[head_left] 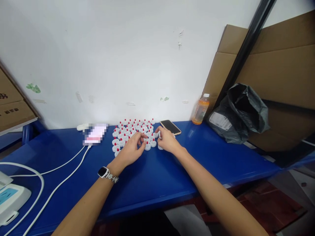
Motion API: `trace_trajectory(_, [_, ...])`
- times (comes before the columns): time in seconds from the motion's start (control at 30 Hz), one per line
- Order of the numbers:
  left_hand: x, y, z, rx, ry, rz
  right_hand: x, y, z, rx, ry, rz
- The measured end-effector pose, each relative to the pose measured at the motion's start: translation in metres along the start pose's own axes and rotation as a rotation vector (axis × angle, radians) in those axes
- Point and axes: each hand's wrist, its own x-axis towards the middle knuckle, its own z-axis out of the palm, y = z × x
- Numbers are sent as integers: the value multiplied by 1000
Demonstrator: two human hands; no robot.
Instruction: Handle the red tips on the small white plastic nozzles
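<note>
Round white caps (147, 147), red nubs (117, 149) | left fingers (140, 134) curled, right fingers (161, 130) bent; grips unclear

Blue tabletop (152, 183) was occupied mid-length by closely set white, red-tipped caps (127, 133). Just right, a dark-screened phone (170, 127) was noted; farther right, an upright orange bottle (200, 110) and grey bag (220, 131). Left, a blurred device (95, 133) was joined by white cable (73, 174).
</note>
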Motion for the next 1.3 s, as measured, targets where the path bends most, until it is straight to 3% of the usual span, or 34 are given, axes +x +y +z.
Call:
trace_trajectory(0.27, [1,-1,-1,17,8,14,-6,-8,-1,78,-11,-130])
trace_trajectory(0.37, [0,3,-4,6,40,23,-6,-16,1,312,76,-148])
trace_trajectory(0.5, [-2,8,-9,-39,56,98,-4,-33,13,807,202,-49])
trace_trajectory(0.6, [-2,10,-15,-90,26,99,-4,-42,24,1043,166,25])
trace_trajectory(0.67, [-1,9,-22,-99,36,50,-4,-44,28,1076,148,34])
trace_trajectory(0.73, [-1,6,-31,-98,65,-5,-4,-45,27,956,180,-21])
trace_trajectory(0.8, [-2,2,-39,-100,111,-57,-3,-46,24,657,200,-136])
trace_trajectory(0.9, [-3,-5,-46,-90,164,-128,1,-53,23,115,105,-309])
trace_trajectory(1.0, [-2,-11,-47,-74,188,-156,8,-63,30,-204,11,-376])
trace_trajectory(1.17, [-1,-13,-46,-105,193,-186,18,-69,46,-338,-16,-373])
trace_trajectory(1.3, [0,-19,-45,-204,203,-216,17,-62,45,-214,-4,-359])
